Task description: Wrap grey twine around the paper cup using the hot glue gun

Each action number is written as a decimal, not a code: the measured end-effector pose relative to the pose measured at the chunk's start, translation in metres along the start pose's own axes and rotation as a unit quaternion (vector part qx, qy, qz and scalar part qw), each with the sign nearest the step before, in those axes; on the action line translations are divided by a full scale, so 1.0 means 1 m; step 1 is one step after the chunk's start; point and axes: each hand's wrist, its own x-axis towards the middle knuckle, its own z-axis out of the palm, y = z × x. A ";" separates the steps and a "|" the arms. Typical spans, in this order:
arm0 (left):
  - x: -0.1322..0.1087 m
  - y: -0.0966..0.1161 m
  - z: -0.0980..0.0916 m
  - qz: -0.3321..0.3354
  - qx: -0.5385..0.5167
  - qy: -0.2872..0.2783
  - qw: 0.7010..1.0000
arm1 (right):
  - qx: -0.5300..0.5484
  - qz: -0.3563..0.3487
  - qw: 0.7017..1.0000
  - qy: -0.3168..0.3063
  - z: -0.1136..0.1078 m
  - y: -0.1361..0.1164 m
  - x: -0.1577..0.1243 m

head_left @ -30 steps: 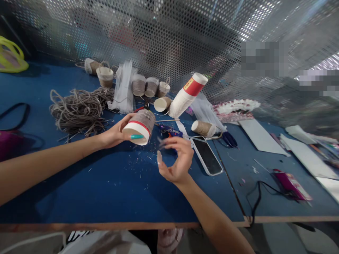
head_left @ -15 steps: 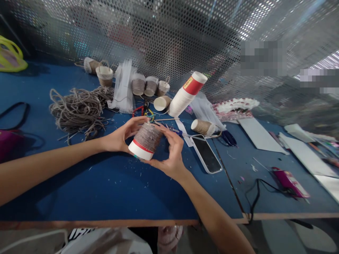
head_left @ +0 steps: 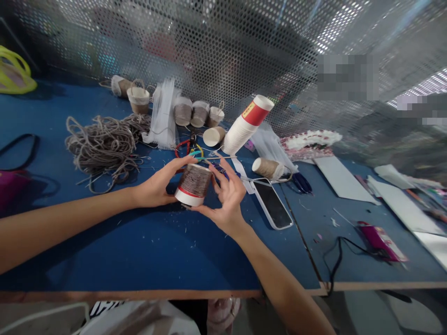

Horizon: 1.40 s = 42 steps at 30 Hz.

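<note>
A paper cup (head_left: 194, 185) wound with grey-brown cord is between my hands above the blue table, its white and red rim band facing down towards me. My left hand (head_left: 159, 186) curls round the cup's left side, index finger along the top and thumb low. My right hand (head_left: 226, 197) has its thumb against the lower rim and its fingers bent around the upper right side. Just behind the cup lie red-and-yellow-handled scissors or pliers (head_left: 185, 148), partly hidden by the fingers.
A heap of grey cord (head_left: 104, 144) lies at left. Behind stand a leaning stack of paper cups (head_left: 240, 130), several cord-wrapped cups (head_left: 183, 111) and white mesh (head_left: 163, 114). On the right are a phone (head_left: 273, 204), a wrapped cup on its side (head_left: 267, 167) and white boards (head_left: 344, 179).
The cup has turned more upright and shifted slightly right. My right fingers have lifted and spread somewhat from its top; my left hand keeps its place at the side.
</note>
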 end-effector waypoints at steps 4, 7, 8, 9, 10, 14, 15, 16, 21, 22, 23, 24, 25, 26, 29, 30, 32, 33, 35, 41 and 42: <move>-0.001 0.001 -0.002 -0.024 0.070 0.024 0.997 | -0.061 -0.027 0.996 0.059 -0.004 0.001 0.002; 0.000 0.002 -0.002 -0.025 0.109 0.047 0.993 | -0.137 -0.098 0.985 0.042 -0.012 -0.005 0.004; 0.001 0.003 -0.002 -0.024 0.118 0.050 0.991 | -0.158 -0.117 0.980 0.012 -0.015 -0.008 0.004; 0.002 0.003 -0.002 -0.024 0.124 0.051 0.991 | -0.175 -0.129 0.976 -0.019 -0.016 -0.012 0.004; 0.003 0.004 -0.002 -0.025 0.128 0.051 0.990 | -0.186 -0.134 0.972 -0.045 -0.017 -0.015 0.004; 0.005 0.005 -0.003 -0.029 0.119 0.058 0.991 | -0.219 -0.117 0.965 -0.086 -0.016 -0.022 0.000; 0.005 0.005 -0.003 -0.030 0.114 0.059 0.991 | -0.230 -0.110 0.963 -0.087 -0.015 -0.022 0.000; 0.005 0.005 -0.003 -0.031 0.107 0.060 0.992 | -0.239 -0.103 0.962 -0.088 -0.015 -0.022 0.000; 0.003 0.006 -0.003 -0.042 0.071 0.058 0.995 | -0.235 -0.092 0.964 -0.078 -0.015 -0.027 0.004; 0.003 0.006 -0.003 -0.051 0.066 0.058 0.995 | -0.234 -0.093 0.965 -0.074 -0.015 -0.029 0.006; 0.002 0.007 -0.003 -0.059 0.063 0.061 0.994 | -0.235 -0.093 0.965 -0.069 -0.014 -0.030 0.007; 0.002 0.007 -0.002 -0.067 0.061 0.063 0.994 | -0.235 -0.090 0.966 -0.067 -0.014 -0.032 0.008; 0.002 0.007 -0.002 -0.072 0.060 0.066 0.993 | -0.234 -0.086 0.966 -0.068 -0.014 -0.033 0.009; 0.002 0.007 -0.002 -0.075 0.059 0.068 0.993 | -0.231 -0.085 0.967 -0.071 -0.014 -0.033 0.009; 0.002 0.007 -0.002 -0.067 0.059 0.067 0.994 | -0.215 -0.103 0.968 -0.076 -0.015 -0.033 0.008; 0.002 0.007 -0.001 -0.065 0.059 0.067 0.994 | -0.211 -0.118 0.968 -0.066 -0.015 -0.031 0.007; 0.002 0.007 -0.001 -0.061 0.060 0.070 0.994 | -0.214 -0.137 0.967 -0.021 -0.016 -0.029 0.006; 0.002 0.007 -0.001 -0.059 0.058 0.074 0.994 | -0.218 -0.138 0.966 0.008 -0.016 -0.028 0.005; 0.002 0.006 0.000 -0.057 0.050 0.085 0.994 | -0.224 -0.130 0.964 0.053 -0.016 -0.026 0.005; 0.000 -0.002 0.002 -0.080 0.014 0.134 0.988 | -0.239 -0.123 0.960 0.078 -0.016 -0.027 0.004; 0.000 -0.004 0.002 -0.081 0.009 0.143 0.986 | -0.239 -0.122 0.960 0.085 -0.016 -0.027 0.003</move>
